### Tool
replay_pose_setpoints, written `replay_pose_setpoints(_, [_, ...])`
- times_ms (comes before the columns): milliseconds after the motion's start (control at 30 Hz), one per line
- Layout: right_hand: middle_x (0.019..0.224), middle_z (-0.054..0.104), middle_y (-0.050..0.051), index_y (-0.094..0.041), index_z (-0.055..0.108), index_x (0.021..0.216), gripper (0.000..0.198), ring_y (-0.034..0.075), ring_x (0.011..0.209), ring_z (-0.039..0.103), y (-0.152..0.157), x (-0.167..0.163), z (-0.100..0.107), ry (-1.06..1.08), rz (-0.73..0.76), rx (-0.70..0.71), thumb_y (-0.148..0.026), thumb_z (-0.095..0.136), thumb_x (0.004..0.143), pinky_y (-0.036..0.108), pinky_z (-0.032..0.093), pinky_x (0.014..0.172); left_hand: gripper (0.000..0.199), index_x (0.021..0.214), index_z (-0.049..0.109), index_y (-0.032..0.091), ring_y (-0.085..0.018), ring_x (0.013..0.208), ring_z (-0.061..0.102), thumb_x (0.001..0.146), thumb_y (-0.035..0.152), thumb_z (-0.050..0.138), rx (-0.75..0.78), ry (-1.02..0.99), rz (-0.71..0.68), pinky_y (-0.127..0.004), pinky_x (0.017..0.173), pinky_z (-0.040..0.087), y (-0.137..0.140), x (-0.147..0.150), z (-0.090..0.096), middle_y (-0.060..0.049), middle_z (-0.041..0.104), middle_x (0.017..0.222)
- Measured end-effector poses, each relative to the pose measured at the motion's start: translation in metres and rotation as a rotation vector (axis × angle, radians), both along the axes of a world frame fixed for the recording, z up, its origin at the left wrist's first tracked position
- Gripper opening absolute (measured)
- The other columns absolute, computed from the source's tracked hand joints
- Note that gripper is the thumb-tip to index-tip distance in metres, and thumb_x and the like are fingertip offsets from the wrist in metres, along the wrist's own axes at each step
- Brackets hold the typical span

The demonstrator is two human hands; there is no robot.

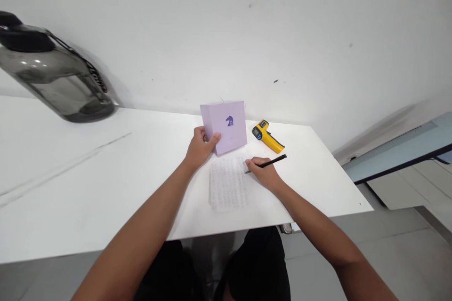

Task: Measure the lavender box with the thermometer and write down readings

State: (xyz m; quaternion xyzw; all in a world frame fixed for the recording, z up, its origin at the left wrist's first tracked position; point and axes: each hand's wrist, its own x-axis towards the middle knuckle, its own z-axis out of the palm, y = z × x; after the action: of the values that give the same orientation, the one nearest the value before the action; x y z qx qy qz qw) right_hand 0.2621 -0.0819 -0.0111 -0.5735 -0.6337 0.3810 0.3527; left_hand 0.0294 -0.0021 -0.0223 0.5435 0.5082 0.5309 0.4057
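Note:
My left hand (pixel 202 146) grips the lower left corner of a lilac box (pixel 233 129) with a dark blue horse-head mark on its front. The thumb presses on the front face, while the other fingers are partly hidden behind it. Just below the box lie thin sheets of paper (pixel 229 186) covered in rows of handwriting. My right hand (pixel 263 171) is closed around a black pen (pixel 275 161), its tip at the right edge of the paper. Behind that hand rests a yellow infrared thermometer (pixel 269 137) with a small display.
A large grey see-through bottle (pixel 67 80) with a black lid and strap stands at the left on the white table (pixel 116 169). The marked white wall (pixel 197 33) runs along the back edge. A pale blue panel (pixel 399 146) is beyond the table's right end.

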Motion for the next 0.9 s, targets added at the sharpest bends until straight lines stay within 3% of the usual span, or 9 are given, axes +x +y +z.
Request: replay_pose_setpoints(900, [0.056,0.038,-0.003,-0.021,0.043,0.055,0.043,0.013,0.059,0.037,0.0003,0.0009,0.0023,-0.023,-0.014,0.02,-0.051,0.056,0.083,0.028,0.029,0.057,0.063,0.117,0.044,0.021,-0.024,0.102,0.066,0.078,0.063,0.068,-0.018,0.037,-0.012,-0.042,0.087,0.052,-0.0029,-0.0001,0.0036,-0.011,0.064,0.117])
